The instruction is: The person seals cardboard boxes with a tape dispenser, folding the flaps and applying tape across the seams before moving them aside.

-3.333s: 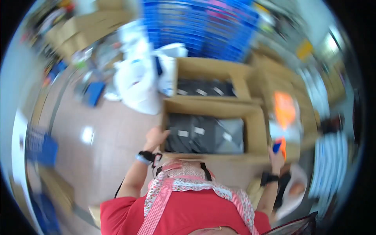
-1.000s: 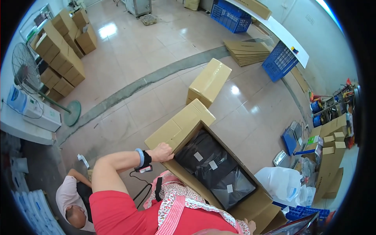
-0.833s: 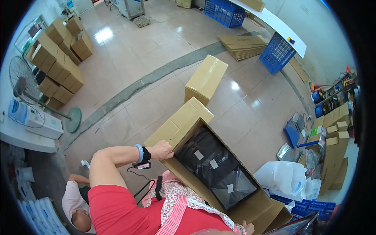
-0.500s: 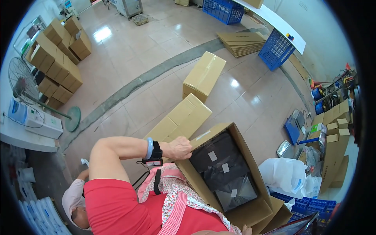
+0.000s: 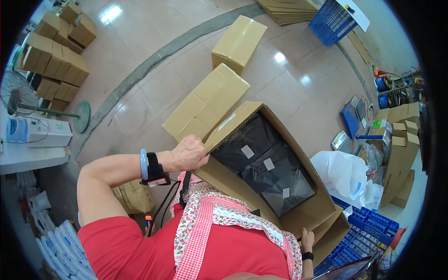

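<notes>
A tall open cardboard box (image 5: 224,186) leans against my apron, its mouth facing up. Inside lie several black plastic-wrapped packages (image 5: 254,172), each with a small white label. My left hand (image 5: 189,153), a bracelet and black strap at its wrist, is closed on the box's left rim. Lower down, my right hand (image 5: 307,240) has its fingers bent over the edge at the near end of the box; part of that hand is hidden. Beyond the box stands a closed cardboard carton (image 5: 207,102), and behind it another taped carton (image 5: 239,42).
Stacked cartons (image 5: 60,58) and a standing fan (image 5: 81,116) are at left. To the right are a white plastic bag (image 5: 340,175), a blue crate (image 5: 364,233) and a blue scale (image 5: 350,119). Another person's hand (image 5: 150,228) shows partly behind my left arm.
My left hand and the box's far end have shifted left in view. My right hand has come further into sight. The co-worker's cap is now hidden, and the floor things sit higher.
</notes>
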The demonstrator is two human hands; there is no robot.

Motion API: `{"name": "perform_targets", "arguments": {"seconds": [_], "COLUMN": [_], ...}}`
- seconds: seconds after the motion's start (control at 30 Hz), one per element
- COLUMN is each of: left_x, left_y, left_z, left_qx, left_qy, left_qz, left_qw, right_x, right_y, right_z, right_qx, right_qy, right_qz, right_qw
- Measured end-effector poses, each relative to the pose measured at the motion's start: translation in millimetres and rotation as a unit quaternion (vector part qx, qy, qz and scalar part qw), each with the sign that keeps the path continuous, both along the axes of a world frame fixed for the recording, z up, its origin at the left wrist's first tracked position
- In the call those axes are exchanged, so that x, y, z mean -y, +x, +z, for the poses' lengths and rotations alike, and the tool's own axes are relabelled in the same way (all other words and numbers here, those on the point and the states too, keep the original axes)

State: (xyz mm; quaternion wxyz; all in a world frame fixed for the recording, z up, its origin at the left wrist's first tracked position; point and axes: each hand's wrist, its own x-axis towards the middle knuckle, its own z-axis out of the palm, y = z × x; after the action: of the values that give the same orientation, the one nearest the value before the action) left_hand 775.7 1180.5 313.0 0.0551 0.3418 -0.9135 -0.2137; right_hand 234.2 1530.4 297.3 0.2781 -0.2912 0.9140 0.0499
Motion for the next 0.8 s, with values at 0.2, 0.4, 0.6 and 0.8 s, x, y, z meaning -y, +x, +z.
{"name": "perform_targets", "arguments": {"seconds": [0.2, 0.4, 0.6, 0.8], "left_x": [-52, -92, -129, -190], "left_y": [35, 76, 96, 97], "left_z": [-14, -4, 29, 53], "left_qx": [-0.023, -0.055, -0.095, -0.065], "left_qy": [0.002, -0.020, -0.055, -0.060], "left_qz": [0.061, 0.125, 0.181, 0.290], "left_qw": [0.998, 0.990, 0.977, 0.953], "right_x": [7, 33, 74, 159], "right_y": [-10, -15, 16, -17], "right_z": [4, 31, 80, 82], "right_qx": [-0.097, -0.115, -0.132, -0.093], "right_qy": [0.027, -0.004, -0.051, -0.097], "right_qz": [0.117, 0.172, 0.230, 0.361], "right_qw": [0.988, 0.978, 0.963, 0.923]}}
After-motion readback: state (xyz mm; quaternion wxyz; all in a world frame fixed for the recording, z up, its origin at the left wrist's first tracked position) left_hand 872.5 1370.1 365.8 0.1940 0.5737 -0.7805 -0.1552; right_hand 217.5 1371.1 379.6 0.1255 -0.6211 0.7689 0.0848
